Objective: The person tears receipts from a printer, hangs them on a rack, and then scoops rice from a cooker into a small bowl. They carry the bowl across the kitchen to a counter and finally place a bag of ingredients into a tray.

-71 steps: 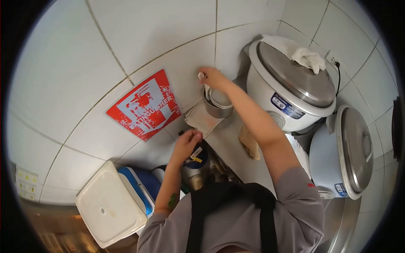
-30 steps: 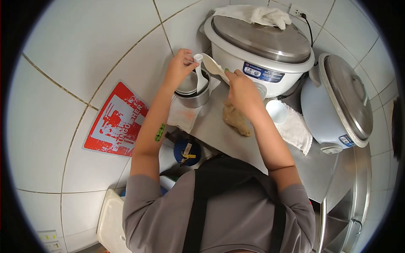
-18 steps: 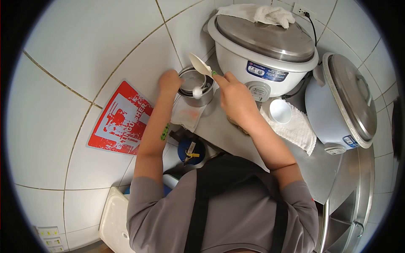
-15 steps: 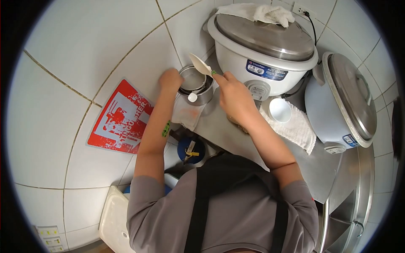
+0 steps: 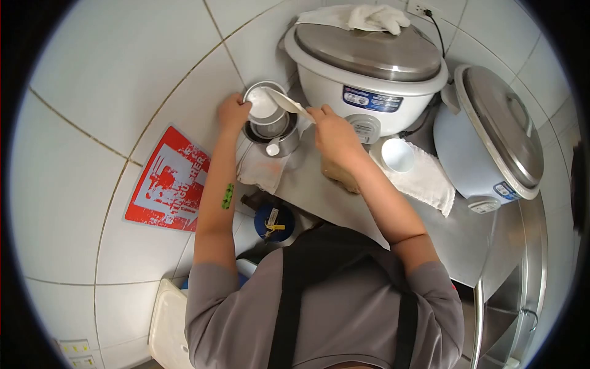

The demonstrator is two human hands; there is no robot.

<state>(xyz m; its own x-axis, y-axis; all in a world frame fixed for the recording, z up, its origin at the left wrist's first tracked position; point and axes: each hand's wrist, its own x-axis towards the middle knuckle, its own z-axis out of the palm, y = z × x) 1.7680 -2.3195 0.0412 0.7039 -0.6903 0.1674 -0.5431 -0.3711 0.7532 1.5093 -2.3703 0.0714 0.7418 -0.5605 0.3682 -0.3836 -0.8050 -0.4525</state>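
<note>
In my left hand (image 5: 234,113) is a round metal cup (image 5: 247,97), pinched at its rim with the fingers closed. The cup is tilted above a steel pot (image 5: 289,146), and something white (image 5: 263,106) shows inside it. My right hand (image 5: 338,136) is closed around the handle of a cream-coloured rice paddle (image 5: 284,102), whose blade reaches into the cup's mouth. A small white knob or handle end (image 5: 273,147) sticks out at the pot's front. Beneath the pot lies a stained white cloth (image 5: 261,169).
A large rice cooker (image 5: 319,74) stands behind the pot; another rice cooker (image 5: 458,138) is to the right. A white cup (image 5: 397,155) rests on a folded towel (image 5: 425,187). A red sign (image 5: 169,184) is on the tiled wall, and a blue round object (image 5: 274,221) sits below the counter.
My left hand has raised and tipped the metal cup, so its white inside now shows. The paddle has turned, its blade now dipping into the cup. The view has shifted slightly.
</note>
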